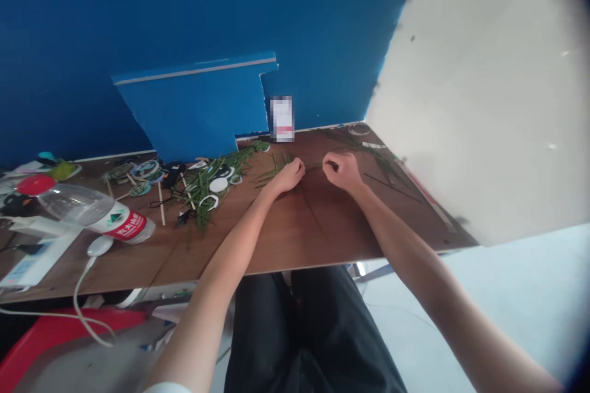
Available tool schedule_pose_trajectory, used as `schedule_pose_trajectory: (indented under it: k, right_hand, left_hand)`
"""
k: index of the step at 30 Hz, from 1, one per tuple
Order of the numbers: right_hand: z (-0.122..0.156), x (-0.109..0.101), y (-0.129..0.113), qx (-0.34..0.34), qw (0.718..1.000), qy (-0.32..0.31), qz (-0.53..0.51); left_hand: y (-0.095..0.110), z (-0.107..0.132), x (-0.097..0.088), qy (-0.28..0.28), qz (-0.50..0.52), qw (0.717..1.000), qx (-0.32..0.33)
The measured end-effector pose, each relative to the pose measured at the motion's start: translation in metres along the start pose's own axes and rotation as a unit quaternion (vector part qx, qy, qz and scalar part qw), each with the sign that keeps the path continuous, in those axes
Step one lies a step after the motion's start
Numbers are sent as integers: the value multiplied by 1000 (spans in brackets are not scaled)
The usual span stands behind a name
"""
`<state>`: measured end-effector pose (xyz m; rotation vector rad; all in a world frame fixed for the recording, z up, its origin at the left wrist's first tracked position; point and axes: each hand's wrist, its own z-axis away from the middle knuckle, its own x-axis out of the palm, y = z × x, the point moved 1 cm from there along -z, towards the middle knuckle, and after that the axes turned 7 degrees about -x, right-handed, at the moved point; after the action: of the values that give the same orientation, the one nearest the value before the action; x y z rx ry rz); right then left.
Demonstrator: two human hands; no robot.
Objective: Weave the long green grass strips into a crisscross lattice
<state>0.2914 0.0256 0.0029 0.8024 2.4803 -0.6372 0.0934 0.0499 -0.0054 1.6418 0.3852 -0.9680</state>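
My left hand point(289, 175) is closed over the desk, its fingers pinching narrow green leaf strips point(270, 177) whose ends fan out to the left. Across the gap between my hands runs a thin green strand point(314, 166). My right hand point(343, 171) is curled at the strand's other end, fingers closed, with a dark hollow inside the curl. What lies within both sets of fingers is mostly hidden. A heap of similar green leaves point(207, 187) lies to the left, mixed with round white pieces point(218, 185).
A plastic bottle with a red cap point(92, 209) lies on its side at the left, near a white power strip point(41, 255) and cable. More leaf strips point(385, 163) lie at right. A blue panel point(198, 110) and a white wall point(488, 104) bound the brown desk point(295, 242).
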Motion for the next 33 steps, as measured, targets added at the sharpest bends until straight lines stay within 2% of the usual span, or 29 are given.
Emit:
schedule_pose_trajectory:
  k: [5, 13, 17, 18, 20, 23, 25, 29, 33]
  right_hand:
    - [3, 9, 1, 1, 999, -11, 47]
    - [1, 3, 5, 58, 988, 90, 110]
    - [2, 7, 7, 34, 996, 27, 84]
    - [3, 8, 7, 30, 996, 11, 78]
    - [3, 10, 9, 31, 997, -6, 71]
    - [3, 10, 9, 34, 997, -11, 66]
    - [3, 10, 8, 29, 998, -14, 55]
    - [3, 10, 5, 14, 999, -25, 31]
    - [4, 11, 2, 0, 999, -36, 23]
  left_hand:
    - [-5, -1, 0, -8, 3, 1000, 15]
    - [-9, -4, -1, -19, 30, 999, 15]
    - [-3, -6, -7, -36, 116, 992, 14]
    - [-1, -6, -10, -23, 134, 991, 13]
    - [2, -5, -18, 38, 145, 989, 16]
    - [0, -4, -27, 129, 110, 985, 30]
    - [-3, -3, -30, 153, 56, 985, 49]
    - [-11, -3, -29, 144, -31, 986, 76]
    - [-15, -5, -24, 114, -63, 988, 80]
